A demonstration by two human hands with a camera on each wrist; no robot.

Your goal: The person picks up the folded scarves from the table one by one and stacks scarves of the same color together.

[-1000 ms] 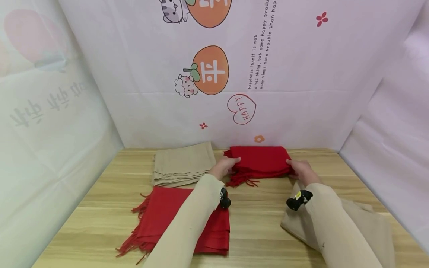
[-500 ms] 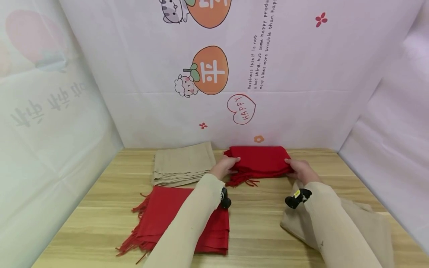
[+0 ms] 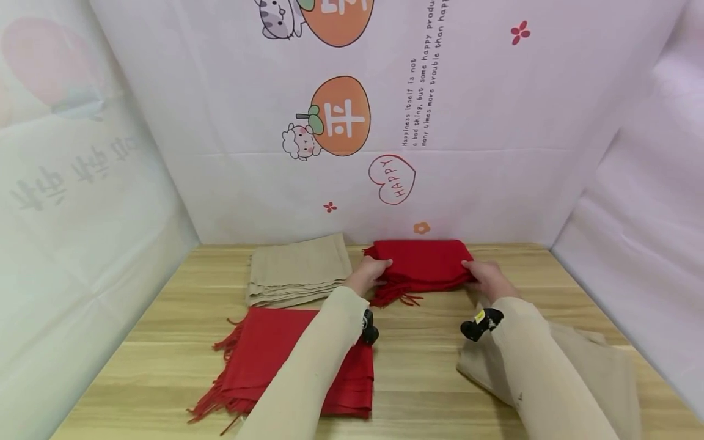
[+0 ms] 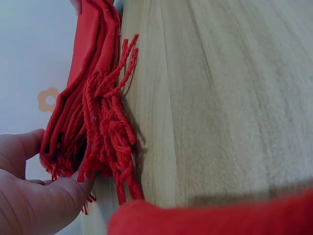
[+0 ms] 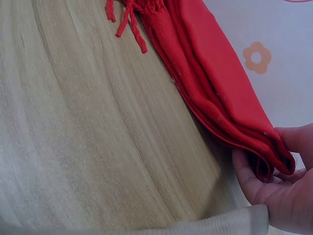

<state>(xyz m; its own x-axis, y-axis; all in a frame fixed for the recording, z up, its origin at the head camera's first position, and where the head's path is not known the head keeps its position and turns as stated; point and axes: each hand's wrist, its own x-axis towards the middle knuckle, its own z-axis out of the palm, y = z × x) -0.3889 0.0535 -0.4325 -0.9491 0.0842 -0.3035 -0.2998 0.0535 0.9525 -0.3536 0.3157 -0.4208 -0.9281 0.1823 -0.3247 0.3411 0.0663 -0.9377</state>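
Note:
A folded red scarf [image 3: 423, 263] with fringe lies at the back of the wooden table, near the wall. My left hand [image 3: 370, 273] grips its left, fringed end, thumb on top and fingers beneath. At the opposite end my right hand [image 3: 489, 278] pinches the folded edge in the same way. In the left wrist view, braided tassels [image 4: 110, 122] hang beside the left hand [image 4: 36, 191]. The right wrist view has the stacked layers [image 5: 215, 98] running into the right hand [image 5: 283, 181], between thumb and fingers.
A folded beige cloth [image 3: 297, 269] lies at the back left. Nearer me is another folded red scarf [image 3: 275, 348], partly under my left forearm. A beige cloth [image 3: 594, 373] lies loosely at the right, partly hidden by my right forearm. White printed sheets [image 3: 484, 195] surround the table [image 3: 418, 379].
The head view has shifted slightly, so everything sits a little further left. My right hand has edged slightly left; both hands still hold the scarf's ends, and the scarf stays in place.

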